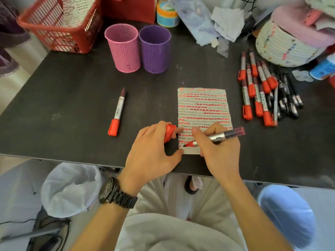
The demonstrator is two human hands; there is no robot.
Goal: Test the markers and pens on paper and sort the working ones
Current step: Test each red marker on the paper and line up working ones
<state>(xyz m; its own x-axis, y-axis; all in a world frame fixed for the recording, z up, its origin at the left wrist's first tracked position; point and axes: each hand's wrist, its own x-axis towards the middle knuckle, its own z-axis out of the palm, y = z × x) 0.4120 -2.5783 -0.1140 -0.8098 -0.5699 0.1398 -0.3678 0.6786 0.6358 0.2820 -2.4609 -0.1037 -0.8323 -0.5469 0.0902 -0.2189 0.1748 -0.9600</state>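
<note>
Marker (217,137) looks light and stiff, the grip of the right hand (221,154) pinching it near the tip, while the left hand (150,151) curls round its cap (169,132).

both bare forearms reach in from the near edge and converge toward the middle. the left hand (154,149) lies palm down, its fingers curled round a red cap (169,133), forefinger stretched to the right and thumb splayed low; whether the thumb tip presses down is hard to tell. just right of it, the right hand (220,151) grips a marker (217,138) in a writing hold, thumb on top, knuckles bent, the tip pointing left.
</note>
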